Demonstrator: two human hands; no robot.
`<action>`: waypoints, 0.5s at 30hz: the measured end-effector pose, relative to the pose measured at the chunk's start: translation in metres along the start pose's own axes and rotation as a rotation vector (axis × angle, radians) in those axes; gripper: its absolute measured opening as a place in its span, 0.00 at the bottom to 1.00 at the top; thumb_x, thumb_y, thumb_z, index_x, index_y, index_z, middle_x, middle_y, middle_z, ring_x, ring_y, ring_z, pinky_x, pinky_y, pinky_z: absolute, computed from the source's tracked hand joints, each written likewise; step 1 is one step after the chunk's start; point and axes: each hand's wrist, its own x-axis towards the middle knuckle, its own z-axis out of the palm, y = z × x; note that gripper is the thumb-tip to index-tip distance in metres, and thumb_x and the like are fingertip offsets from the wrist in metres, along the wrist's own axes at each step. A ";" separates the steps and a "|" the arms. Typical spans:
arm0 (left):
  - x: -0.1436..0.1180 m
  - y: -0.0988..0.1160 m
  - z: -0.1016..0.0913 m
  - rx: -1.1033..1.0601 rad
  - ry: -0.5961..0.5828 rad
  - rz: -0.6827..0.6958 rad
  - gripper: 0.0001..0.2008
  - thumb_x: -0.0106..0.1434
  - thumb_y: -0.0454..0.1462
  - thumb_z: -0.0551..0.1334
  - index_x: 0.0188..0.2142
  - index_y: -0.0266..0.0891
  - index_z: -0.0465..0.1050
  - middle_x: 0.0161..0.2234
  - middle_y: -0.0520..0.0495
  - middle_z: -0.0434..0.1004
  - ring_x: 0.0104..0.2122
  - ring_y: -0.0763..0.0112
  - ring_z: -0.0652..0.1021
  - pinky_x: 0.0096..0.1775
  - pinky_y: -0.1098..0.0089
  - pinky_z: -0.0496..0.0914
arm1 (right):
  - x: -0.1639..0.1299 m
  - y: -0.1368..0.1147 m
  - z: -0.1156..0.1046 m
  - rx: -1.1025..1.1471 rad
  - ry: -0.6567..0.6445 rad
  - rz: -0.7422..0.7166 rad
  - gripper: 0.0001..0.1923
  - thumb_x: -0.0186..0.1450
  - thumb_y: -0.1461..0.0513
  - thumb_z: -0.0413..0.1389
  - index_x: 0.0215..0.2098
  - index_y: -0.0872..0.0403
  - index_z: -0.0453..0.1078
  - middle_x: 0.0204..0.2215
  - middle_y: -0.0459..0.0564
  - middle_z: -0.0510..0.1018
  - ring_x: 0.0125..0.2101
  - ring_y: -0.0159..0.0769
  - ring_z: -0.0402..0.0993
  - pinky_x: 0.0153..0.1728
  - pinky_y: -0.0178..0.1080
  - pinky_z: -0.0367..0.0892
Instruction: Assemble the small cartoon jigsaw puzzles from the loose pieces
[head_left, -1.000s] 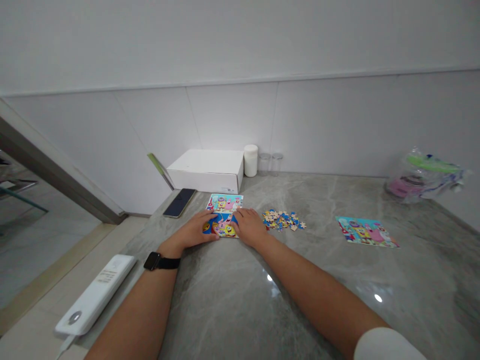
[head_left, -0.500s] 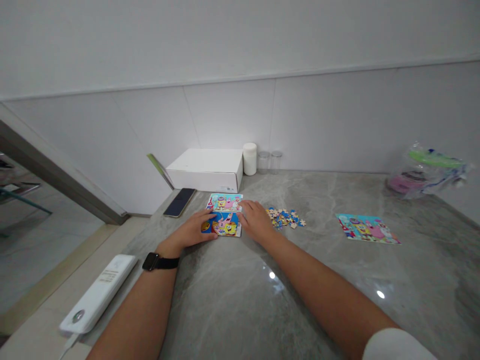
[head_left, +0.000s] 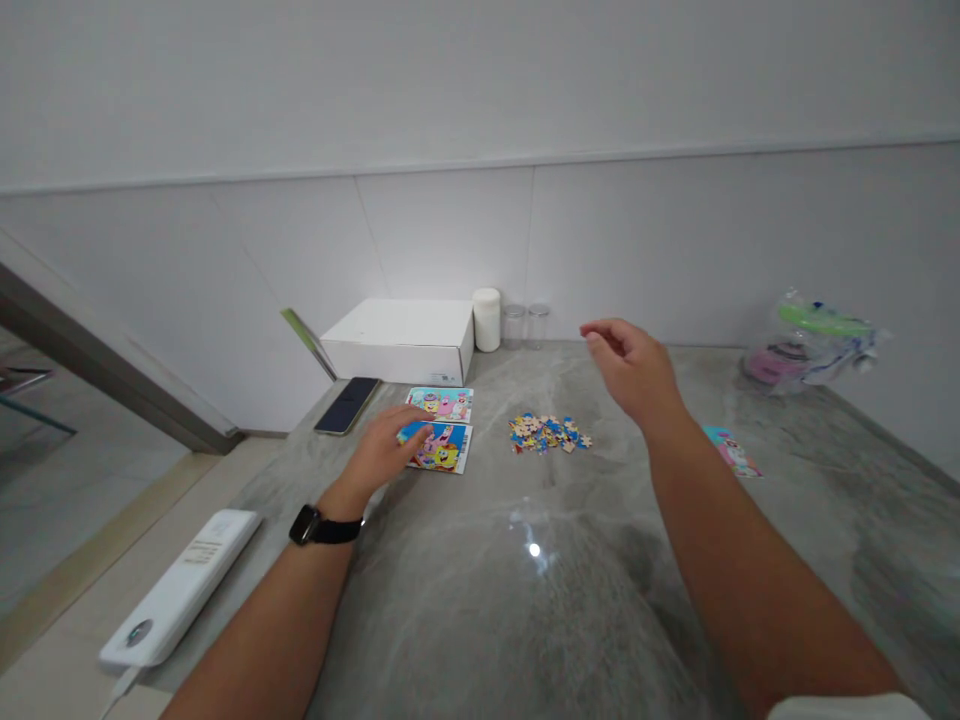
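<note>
On the grey marbled table (head_left: 457, 610), your blue rectangular cartoon card (head_left: 452, 452) is laid out flat; the blue, yellow and tan cardboard jigsaw pieces (head_left: 549, 434) lie heaped beside it, none visibly joined.
Your left hand (head_left: 379, 450) rests spread fingers over the card's left side; your right hand (head_left: 636, 372) hangs raised, fingers curled toward the thumb, any pinched piece impossible to tell.

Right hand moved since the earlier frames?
Yes, the right hand has moved rightward and upward in view, farther from the white box, past the puzzle pieces.
</note>
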 end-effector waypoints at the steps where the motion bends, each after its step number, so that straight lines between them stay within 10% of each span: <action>1: 0.004 0.013 0.004 -0.001 0.002 0.029 0.19 0.74 0.51 0.57 0.49 0.43 0.81 0.51 0.43 0.83 0.53 0.56 0.80 0.60 0.55 0.72 | -0.005 0.005 -0.004 -0.034 -0.033 -0.018 0.14 0.71 0.56 0.54 0.45 0.51 0.80 0.42 0.52 0.86 0.44 0.43 0.81 0.51 0.48 0.74; 7: 0.019 0.069 0.032 0.167 -0.229 0.206 0.14 0.72 0.43 0.61 0.51 0.42 0.79 0.51 0.41 0.82 0.53 0.55 0.79 0.59 0.54 0.72 | -0.068 0.054 0.002 -0.276 -0.348 -0.113 0.12 0.71 0.60 0.54 0.45 0.53 0.80 0.44 0.55 0.85 0.46 0.44 0.80 0.53 0.47 0.72; 15: -0.003 0.044 0.058 0.403 -0.275 0.149 0.14 0.72 0.38 0.60 0.54 0.42 0.80 0.57 0.40 0.80 0.57 0.50 0.77 0.61 0.49 0.70 | -0.135 0.095 0.005 -0.384 -0.400 -0.124 0.12 0.71 0.65 0.56 0.49 0.52 0.80 0.47 0.55 0.84 0.50 0.47 0.78 0.55 0.48 0.68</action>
